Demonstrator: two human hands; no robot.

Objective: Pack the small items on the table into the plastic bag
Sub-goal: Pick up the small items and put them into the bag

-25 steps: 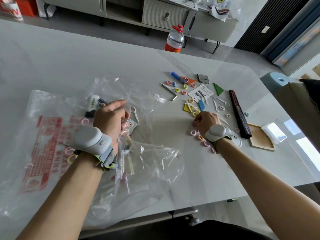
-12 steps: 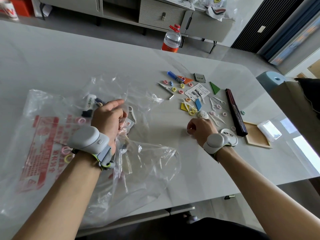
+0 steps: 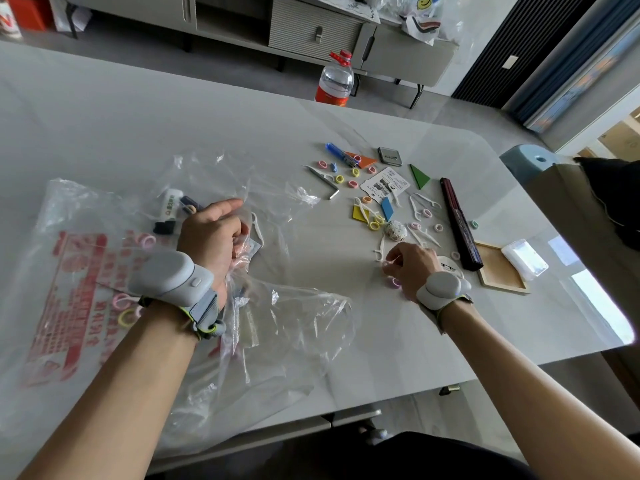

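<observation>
The pale grey bench [image 3: 104,133] takes up most of the room. Nearest, on its left, lies the crumpled clear plastic bag [image 3: 277,323] with red print, pink and yellow rings [image 3: 124,306] inside. The left hand [image 3: 211,233] grips its bunched rim. The right hand [image 3: 410,266] is curled beside a pink ring [image 3: 394,282]; I cannot tell whether it holds anything. Beyond it the small items [image 3: 384,184] lie scattered beside a dark bar [image 3: 459,223]. Farther off, a bottle [image 3: 335,81] stands on the floor.
</observation>
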